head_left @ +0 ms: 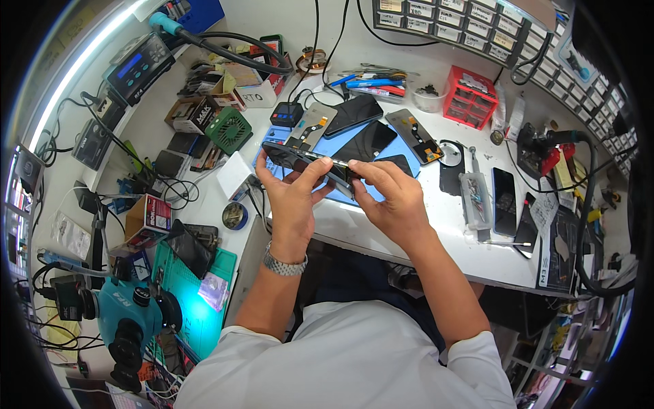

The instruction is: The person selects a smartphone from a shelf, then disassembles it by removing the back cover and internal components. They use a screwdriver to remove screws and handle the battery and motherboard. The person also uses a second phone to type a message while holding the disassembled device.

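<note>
A dark smartphone [281, 156], tilted up on its long edge, is held above the blue work mat [407, 151]. My left hand [291, 201] is closed around its left part, thumb on the upper edge. My right hand [396, 199] pinches the right end, fingertips along the same edge; they hide part of the phone. Behind it lie a black phone [355, 114], a dark phone screen [368, 143] and a grey screen panel [312, 125] with an orange flex cable. Another grey panel [414, 136] rests on the mat's right side.
At the left stand a teal microscope [139, 310], a green fan [229, 131] and a round tin [235, 216]. A red drawer box [470, 97] is at the back. To the right are a clear tray of small tools [475, 201] and a phone [504, 202]. Cables hang near both sides.
</note>
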A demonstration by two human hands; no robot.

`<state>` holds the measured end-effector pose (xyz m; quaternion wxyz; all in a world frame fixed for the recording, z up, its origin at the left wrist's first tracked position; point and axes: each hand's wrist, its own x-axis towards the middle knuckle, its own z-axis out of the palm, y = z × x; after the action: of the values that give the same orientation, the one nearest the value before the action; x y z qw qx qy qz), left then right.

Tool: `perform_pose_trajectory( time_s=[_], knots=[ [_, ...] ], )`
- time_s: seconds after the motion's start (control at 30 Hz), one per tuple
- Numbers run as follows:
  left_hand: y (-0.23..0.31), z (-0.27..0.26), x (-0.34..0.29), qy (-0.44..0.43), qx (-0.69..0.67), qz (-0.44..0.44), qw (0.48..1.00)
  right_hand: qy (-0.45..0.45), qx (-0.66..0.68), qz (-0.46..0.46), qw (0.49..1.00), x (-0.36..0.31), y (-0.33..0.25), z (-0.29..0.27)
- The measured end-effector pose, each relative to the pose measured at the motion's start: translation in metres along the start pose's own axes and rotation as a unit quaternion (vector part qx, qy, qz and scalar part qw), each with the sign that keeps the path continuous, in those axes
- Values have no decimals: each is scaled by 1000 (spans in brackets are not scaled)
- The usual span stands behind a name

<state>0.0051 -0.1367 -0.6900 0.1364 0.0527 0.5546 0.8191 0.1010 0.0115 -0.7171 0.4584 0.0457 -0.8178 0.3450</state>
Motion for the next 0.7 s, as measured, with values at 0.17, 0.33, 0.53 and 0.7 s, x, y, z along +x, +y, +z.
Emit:
perform_pose_trajectory(
  time_s=[0.17,0.33,0.53,0.7],
  knots=[
    [-3,-2,-2,9,33,22,999,-40,6,-26,999,-2,5,-6],
    [-4,-3,-3,-1,38,19,999,-64,28,-24,997,-4,5,-12],
    [-12,-5,-5,-13,24,11,1000,-47,73,38,996,-7,1,-14],
    [-11,-10,-4,-43,-49,5,998,-78,101,0,992,-14,11,-20]
  ],
)
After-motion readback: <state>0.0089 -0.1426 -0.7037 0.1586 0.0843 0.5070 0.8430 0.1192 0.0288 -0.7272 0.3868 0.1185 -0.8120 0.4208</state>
